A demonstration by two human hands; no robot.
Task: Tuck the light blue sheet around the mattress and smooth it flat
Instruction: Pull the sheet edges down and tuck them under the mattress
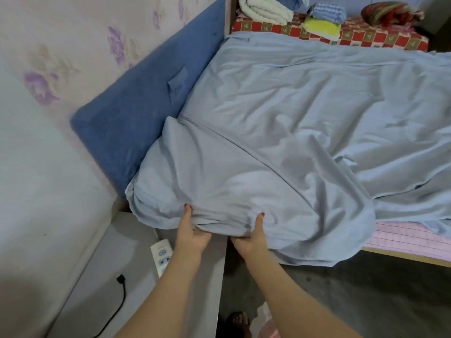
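The light blue sheet lies rumpled over the bed, with many creases and a long seam running diagonally. Its near corner bulges over the mattress end, and loose cloth hangs down at the lower right. A strip of pink checked mattress shows bare under the sheet's edge at the right. My left hand and my right hand sit side by side at the near corner. Both grip a bunched fold of the sheet, thumbs on top and fingers hidden beneath the cloth.
A dark blue padded headboard leans against the floral wall on the left. A white power strip and a black cable lie on the grey surface below. Folded towels and cloths rest on a red patterned surface beyond the bed.
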